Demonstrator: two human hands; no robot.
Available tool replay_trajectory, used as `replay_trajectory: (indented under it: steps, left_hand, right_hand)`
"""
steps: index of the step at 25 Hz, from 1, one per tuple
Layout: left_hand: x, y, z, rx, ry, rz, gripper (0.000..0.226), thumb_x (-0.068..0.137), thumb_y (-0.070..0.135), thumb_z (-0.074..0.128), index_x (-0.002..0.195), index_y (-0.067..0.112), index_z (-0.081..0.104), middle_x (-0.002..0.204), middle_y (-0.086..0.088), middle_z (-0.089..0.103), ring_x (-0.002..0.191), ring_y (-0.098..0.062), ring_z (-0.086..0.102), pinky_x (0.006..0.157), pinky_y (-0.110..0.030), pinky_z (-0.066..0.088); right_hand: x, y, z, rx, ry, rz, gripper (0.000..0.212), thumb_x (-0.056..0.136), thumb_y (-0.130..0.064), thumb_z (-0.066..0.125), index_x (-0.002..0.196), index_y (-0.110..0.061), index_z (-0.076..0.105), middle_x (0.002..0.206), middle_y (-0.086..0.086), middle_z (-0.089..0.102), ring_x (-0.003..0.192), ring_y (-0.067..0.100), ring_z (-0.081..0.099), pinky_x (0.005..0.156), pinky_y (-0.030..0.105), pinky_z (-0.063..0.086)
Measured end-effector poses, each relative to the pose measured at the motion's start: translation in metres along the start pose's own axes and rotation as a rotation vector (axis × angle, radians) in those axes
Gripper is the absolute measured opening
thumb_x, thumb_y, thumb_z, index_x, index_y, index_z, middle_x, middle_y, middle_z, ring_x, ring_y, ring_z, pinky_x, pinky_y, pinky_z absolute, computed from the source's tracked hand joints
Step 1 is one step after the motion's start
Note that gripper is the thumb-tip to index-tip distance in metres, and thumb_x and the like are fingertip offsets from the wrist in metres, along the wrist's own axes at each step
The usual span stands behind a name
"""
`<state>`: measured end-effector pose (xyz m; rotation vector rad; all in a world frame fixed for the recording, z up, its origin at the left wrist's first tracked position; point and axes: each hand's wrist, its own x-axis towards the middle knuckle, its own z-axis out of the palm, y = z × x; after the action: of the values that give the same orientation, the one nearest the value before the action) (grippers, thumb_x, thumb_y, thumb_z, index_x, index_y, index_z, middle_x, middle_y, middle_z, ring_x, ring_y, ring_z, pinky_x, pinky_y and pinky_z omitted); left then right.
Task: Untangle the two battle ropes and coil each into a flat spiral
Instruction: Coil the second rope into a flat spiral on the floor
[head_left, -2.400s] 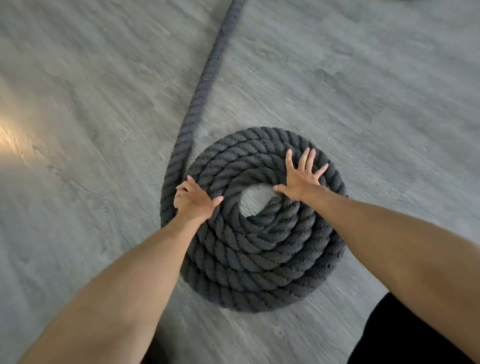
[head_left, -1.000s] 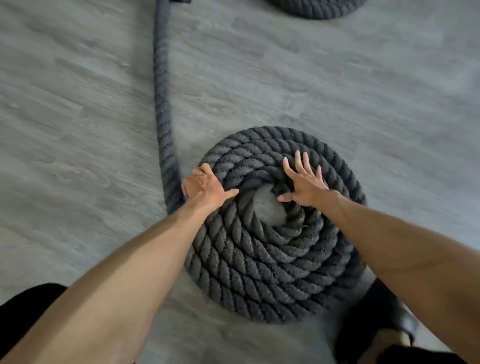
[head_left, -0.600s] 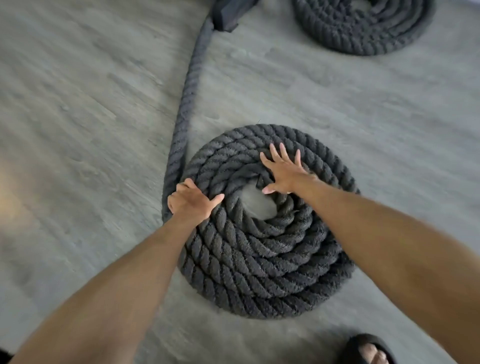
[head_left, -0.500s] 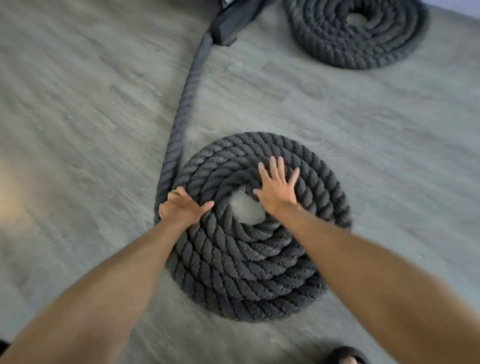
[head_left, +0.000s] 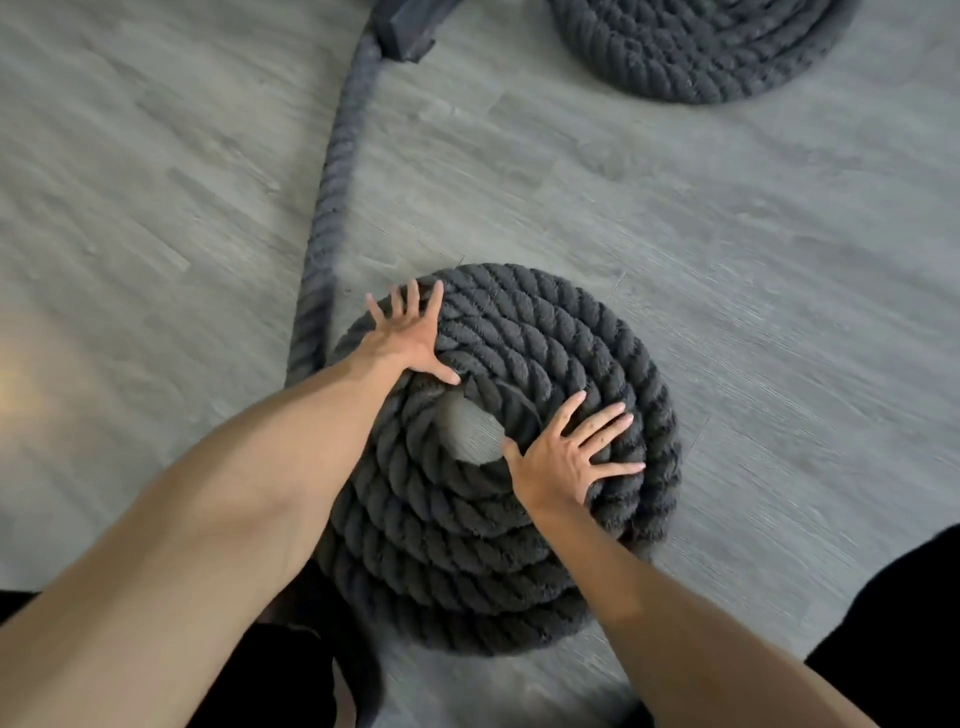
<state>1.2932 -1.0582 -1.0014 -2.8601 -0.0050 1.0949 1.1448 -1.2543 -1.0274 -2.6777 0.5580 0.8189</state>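
Observation:
A thick dark grey battle rope lies wound in a flat spiral on the floor in front of me, with a small bare hole at its centre. My left hand presses flat on the spiral's upper left turns, fingers spread. My right hand presses flat on the right side of the spiral, thumb at the hole's edge. The rope's loose tail runs from the spiral's left side up to a dark end sleeve. A second rope coil lies at the top right.
Grey wood-look floor surrounds both coils. My dark-clothed legs show at the bottom left and bottom right corners. A patch of light falls on the floor at the far left.
My left hand has moved from the spiral's left edge up to its top left, now flat. My right hand has shifted from the top of the hole to its right side.

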Motion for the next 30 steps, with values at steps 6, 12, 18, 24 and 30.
replay_trajectory:
  steps: [6, 12, 18, 24, 30]
  left_hand:
    - [0.033, -0.031, -0.024, 0.004, 0.071, -0.122, 0.156, 0.052, 0.090, 0.064, 0.153, 0.010, -0.022, 0.158, -0.024, 0.008, 0.141, -0.046, 0.021, 0.110, -0.057, 0.028]
    - [0.069, -0.052, -0.065, -0.138, 0.016, -0.317, 0.157, 0.050, 0.098, 0.051, 0.153, 0.000, -0.016, 0.158, -0.023, 0.012, 0.135, -0.044, 0.029, 0.099, -0.051, 0.038]
    - [0.086, -0.072, -0.090, -0.151, -0.024, -0.269, 0.149, 0.059, 0.096, 0.048, 0.153, -0.003, -0.013, 0.152, -0.026, 0.023, 0.129, -0.046, 0.040, 0.098, -0.056, 0.041]
    - [0.141, -0.077, -0.112, -0.136, 0.136, 0.066, 0.145, 0.061, 0.088, 0.060, 0.153, 0.013, -0.024, 0.161, -0.025, -0.006, 0.144, -0.050, 0.009, 0.109, -0.072, 0.018]
    - [0.160, -0.061, -0.120, -0.187, 0.175, -0.090, 0.142, 0.064, 0.092, 0.049, 0.154, 0.003, -0.013, 0.159, -0.022, 0.007, 0.140, -0.044, 0.021, 0.106, -0.058, 0.034]
  right_hand:
    - [0.080, -0.031, -0.052, -0.178, -0.055, -0.191, 0.117, 0.085, -0.079, 0.047, 0.158, -0.015, -0.018, 0.162, 0.024, -0.028, 0.145, 0.051, -0.029, 0.102, 0.087, -0.003]
    - [0.193, -0.098, -0.137, -0.308, -0.108, -0.433, 0.113, 0.086, -0.068, 0.061, 0.161, -0.028, -0.013, 0.165, 0.007, -0.028, 0.151, 0.035, -0.028, 0.109, 0.081, -0.003]
    - [0.139, -0.137, -0.108, 0.032, 0.061, 0.156, 0.110, 0.090, -0.066, 0.057, 0.160, -0.022, -0.016, 0.164, 0.018, -0.026, 0.151, 0.040, -0.024, 0.110, 0.080, -0.001]
    - [0.135, -0.130, -0.070, 0.170, 0.038, 0.276, 0.111, 0.092, -0.063, 0.054, 0.158, -0.006, -0.016, 0.158, 0.024, -0.035, 0.147, 0.044, -0.031, 0.109, 0.081, 0.002]
    - [0.213, -0.118, -0.124, -0.015, 0.046, 0.097, 0.106, 0.094, -0.062, 0.052, 0.159, -0.008, -0.012, 0.161, 0.024, -0.029, 0.149, 0.044, -0.027, 0.109, 0.082, 0.001]
